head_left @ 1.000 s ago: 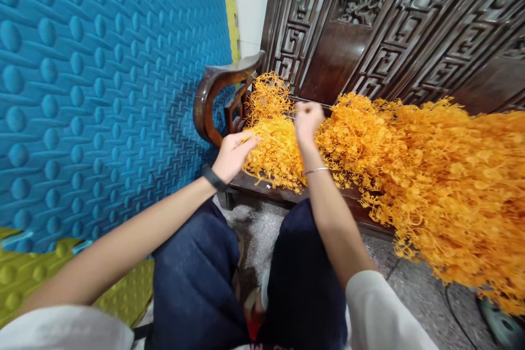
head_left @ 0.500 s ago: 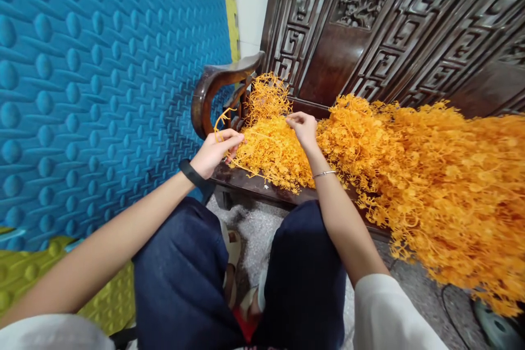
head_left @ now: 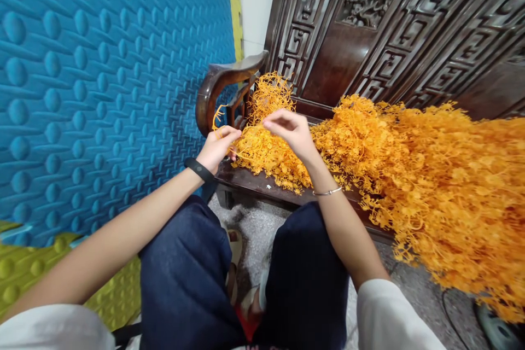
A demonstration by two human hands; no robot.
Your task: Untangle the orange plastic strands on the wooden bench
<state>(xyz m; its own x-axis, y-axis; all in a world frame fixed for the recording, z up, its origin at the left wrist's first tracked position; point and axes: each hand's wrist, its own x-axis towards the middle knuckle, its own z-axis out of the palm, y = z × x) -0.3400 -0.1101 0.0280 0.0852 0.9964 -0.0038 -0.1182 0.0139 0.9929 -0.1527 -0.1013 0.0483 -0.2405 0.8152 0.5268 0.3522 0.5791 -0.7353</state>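
My left hand [head_left: 219, 147] is closed in a pinch on an orange plastic stem with thin branching tips [head_left: 219, 116], which arches up behind the knuckles. Near it, my right hand [head_left: 292, 130] hovers over a heap of orange plastic sprigs [head_left: 273, 161], thumb and fingertips brought together. Whatever may be between those fingertips is too small to make out. The heap lies on a dark wooden bench seat [head_left: 246, 176], below both hands. More loose sprigs [head_left: 270, 93] are piled against the armrest.
A curved wooden armrest [head_left: 209, 93] stands at the left end of the bench, with a carved backrest [head_left: 336, 65] behind. To the right spreads a large mass of orange sprigs [head_left: 451, 186]. Blue foam matting [head_left: 102, 76] fills the left side. My knees [head_left: 184, 257] are before the bench.
My right hand has moved left, closer to my left hand. The left hand keeps its pinch on the stem. The view has shifted slightly.
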